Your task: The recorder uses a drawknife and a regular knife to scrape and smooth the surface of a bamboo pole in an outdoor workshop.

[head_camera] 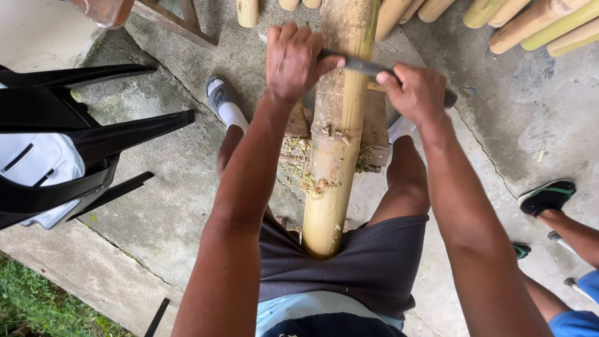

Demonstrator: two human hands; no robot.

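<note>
My left hand is curled tight over the far end of the knife blade, which lies across the bamboo pole between my knees, and my right hand grips its handle.

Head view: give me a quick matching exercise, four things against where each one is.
Things:
1. left hand
2. right hand
3. bamboo pole
4. black chair

Places:
A. on the concrete floor at the picture's left edge
B. on the blade end, left of the pole
C. lying between the person's legs
D. on the handle end, right of the pole

Pairs: 1-B, 2-D, 3-C, 4-A
</note>
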